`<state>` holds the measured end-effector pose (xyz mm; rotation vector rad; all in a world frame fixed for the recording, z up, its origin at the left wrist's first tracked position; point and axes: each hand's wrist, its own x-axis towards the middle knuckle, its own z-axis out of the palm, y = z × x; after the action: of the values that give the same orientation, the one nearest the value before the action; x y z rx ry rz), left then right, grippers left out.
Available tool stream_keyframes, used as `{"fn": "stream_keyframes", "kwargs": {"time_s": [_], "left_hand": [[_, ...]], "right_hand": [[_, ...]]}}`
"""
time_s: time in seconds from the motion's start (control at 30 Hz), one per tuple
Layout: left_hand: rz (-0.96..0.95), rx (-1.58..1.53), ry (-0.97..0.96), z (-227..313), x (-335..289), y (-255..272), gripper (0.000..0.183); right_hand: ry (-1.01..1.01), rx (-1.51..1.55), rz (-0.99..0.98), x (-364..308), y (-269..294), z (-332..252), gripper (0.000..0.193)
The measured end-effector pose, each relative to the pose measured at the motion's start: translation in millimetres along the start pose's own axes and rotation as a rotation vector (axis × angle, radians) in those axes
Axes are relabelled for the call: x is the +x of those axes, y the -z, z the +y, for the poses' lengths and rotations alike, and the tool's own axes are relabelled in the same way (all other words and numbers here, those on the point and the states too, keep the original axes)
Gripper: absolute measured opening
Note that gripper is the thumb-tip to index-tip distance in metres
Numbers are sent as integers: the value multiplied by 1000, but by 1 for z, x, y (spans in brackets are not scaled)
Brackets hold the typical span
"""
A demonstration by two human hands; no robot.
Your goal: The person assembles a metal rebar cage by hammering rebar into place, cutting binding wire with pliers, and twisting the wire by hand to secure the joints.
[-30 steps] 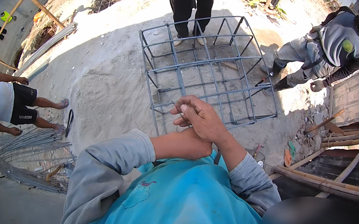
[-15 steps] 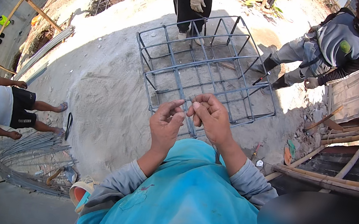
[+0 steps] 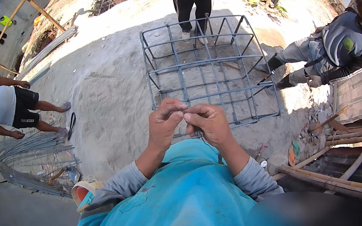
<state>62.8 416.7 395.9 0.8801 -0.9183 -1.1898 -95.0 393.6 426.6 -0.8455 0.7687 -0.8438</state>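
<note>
Handling the thin, dark, wire-like strand (image 3: 201, 138) is judged to demand little force: it is probably very light, springy when bent, and easily kinked or dropped. The strand is seen just below the right hand (image 3: 211, 123), on the near side of the fingers, close to the bright cyan cloth shirt (image 3: 193, 185); its ends cannot be traced. Both bare hands are raised in front of the torso, with fingers bent and thumbs set close to the index fingers in narrow pinches. The fingertips of the left hand (image 3: 163, 123) and the right are met, or nearly met; whether the strand is gripped between them cannot be told. The strand is best taken near one end, between thumb pad and index fingertip, so that the free length is controlled; a full-hand grasp would be poorly suited. On the far side of the hands, an open, box-shaped cage of grey steel bars (image 3: 210, 61) is supported on the pale, dusty ground (image 3: 104, 97). The cage is judged to be heavy and stiff, and should be held by its straight outer bars, clear of the crossings.
</note>
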Motion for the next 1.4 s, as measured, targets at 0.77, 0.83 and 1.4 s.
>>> {"fn": "stream_keyframes", "kwargs": {"time_s": [0.77, 0.83, 1.4], "left_hand": [[318, -454, -154, 64, 49, 33, 12], [297, -636, -209, 83, 56, 51, 11], [536, -742, -387, 131, 47, 175, 9]], "right_hand": [[533, -1089, -204, 6, -20, 0, 23], [528, -1112, -234, 1, -18, -1, 23], [345, -1068, -431, -38, 38, 7, 30]]}}
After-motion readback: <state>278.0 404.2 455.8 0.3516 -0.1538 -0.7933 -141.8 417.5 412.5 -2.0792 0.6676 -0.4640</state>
